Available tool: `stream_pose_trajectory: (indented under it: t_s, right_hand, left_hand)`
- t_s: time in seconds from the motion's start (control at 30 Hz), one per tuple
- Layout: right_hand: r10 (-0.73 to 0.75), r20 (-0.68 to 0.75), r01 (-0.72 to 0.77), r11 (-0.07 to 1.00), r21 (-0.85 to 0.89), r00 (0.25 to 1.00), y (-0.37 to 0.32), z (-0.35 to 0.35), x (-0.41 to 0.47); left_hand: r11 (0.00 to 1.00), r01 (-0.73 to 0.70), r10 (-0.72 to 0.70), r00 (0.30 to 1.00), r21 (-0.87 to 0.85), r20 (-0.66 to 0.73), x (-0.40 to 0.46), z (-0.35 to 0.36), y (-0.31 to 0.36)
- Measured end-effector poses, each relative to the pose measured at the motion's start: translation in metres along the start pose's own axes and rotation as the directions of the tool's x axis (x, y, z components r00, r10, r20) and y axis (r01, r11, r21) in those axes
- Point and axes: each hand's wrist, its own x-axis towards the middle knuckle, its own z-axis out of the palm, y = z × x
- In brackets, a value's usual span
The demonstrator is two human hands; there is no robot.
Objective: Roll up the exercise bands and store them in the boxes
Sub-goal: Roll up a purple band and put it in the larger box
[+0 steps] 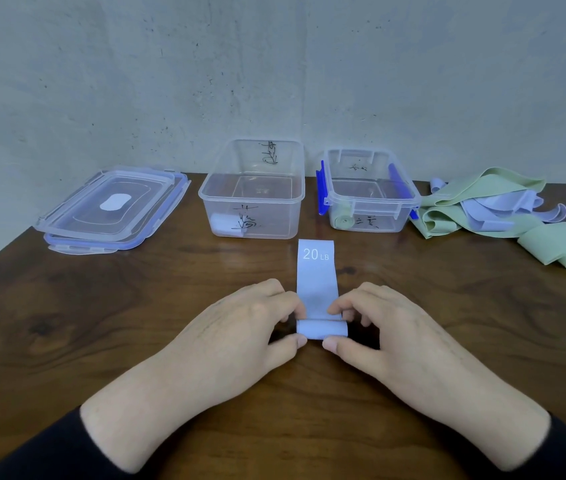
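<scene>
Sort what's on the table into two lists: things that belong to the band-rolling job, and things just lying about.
Belongs to the job:
- lavender band, being rolled by left hand and right hand
- left box, a pale roll inside
- right box, a green roll inside
- loose bands, green and lavender

Lying about:
- stacked lids
- table

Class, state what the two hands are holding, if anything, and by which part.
Both hands, left and right, pinch the pale lilac "20 LB" exercise band at its rolled near end.
</scene>
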Motion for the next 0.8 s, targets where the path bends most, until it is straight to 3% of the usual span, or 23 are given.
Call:
stream_pose_trajectory:
  t_s: [0.5, 0.8]
  right_hand:
    - [-0.033, -0.035, 0.033, 0.999, 0.019, 0.999, 0.008, 0.004, 0.008]
    - [-0.014, -0.013, 0.014, 0.999, 0.029, 1.0, 0.008, 0.003, 0.008]
  left_hand:
    - [0.998, -0.027, 0.023, 0.998, -0.051, -0.066, 0.011, 0.011, -0.001]
    - [0.996, 0.01, -0.012, 1.0, -0.084, -0.025, 0.011, 0.008, -0.003]
